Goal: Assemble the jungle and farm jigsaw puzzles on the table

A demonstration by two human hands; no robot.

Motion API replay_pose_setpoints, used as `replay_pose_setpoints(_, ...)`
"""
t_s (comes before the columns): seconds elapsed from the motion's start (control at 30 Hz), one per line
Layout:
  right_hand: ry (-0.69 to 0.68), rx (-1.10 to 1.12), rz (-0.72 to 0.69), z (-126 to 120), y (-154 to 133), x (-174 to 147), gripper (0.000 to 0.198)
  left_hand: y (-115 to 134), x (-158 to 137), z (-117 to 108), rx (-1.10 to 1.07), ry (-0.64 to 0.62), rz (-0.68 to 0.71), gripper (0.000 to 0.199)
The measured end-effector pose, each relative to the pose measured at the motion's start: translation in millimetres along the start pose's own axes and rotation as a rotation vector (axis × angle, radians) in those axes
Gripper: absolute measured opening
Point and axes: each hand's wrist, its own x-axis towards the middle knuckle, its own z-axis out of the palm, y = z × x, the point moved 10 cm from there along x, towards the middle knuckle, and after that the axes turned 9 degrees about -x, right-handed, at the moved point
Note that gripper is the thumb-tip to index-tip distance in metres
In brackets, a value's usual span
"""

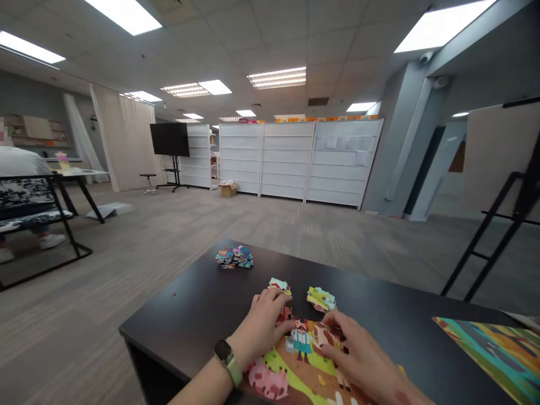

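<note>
A partly joined jigsaw puzzle (301,365) of a farm scene, with a pink pig, a figure in a blue skirt and a brown-white cow, lies on the dark table in front of me. My left hand (265,316), wearing a watch (228,360) on its wrist, rests over the puzzle's upper left edge, fingers and thumb apart. Across from it, my right hand (356,346) touches the upper right part by the cow, thumb and index finger spread. Beyond my fingers lie small stacks of puzzle pieces, one at left (280,285) and one at right (321,299).
A pile of blue puzzle pieces (234,257) sits near the far corner of the dark table (189,304). A colourful picture board (493,349) lies at right. A seated person (21,163) is at far left; a black easel-like stand (498,242) is at right.
</note>
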Motion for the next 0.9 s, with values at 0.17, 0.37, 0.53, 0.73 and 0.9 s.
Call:
replay_pose_setpoints(0.17,0.018,0.107,-0.010,-6.1,-6.1,1.4,0.034,-0.9,-0.8,-8.8,-0.004,0.013,-0.021,0.034)
replay_pose_setpoints(0.37,0.161,0.187,-0.128,-24.7,-23.1,-3.8,0.032,-3.1,-11.7,-13.1,-0.038,-0.168,0.010,0.053)
replay_pose_setpoints(0.53,0.169,0.381,-0.144,-20.3,-11.0,1.2,0.040,-4.7,-15.2,-8.8,-0.092,-0.209,-0.011,0.051)
replay_pose_setpoints(0.73,0.085,0.432,-0.162,-8.0,-13.0,2.3,0.052,-1.5,-15.0,-25.8,-0.269,-0.123,0.104,0.040)
replay_pose_setpoints(0.9,0.030,0.161,-0.126,-1.1,-24.9,-3.3,0.052,-13.5,-24.8,-31.9,-0.144,-0.241,0.019,0.072)
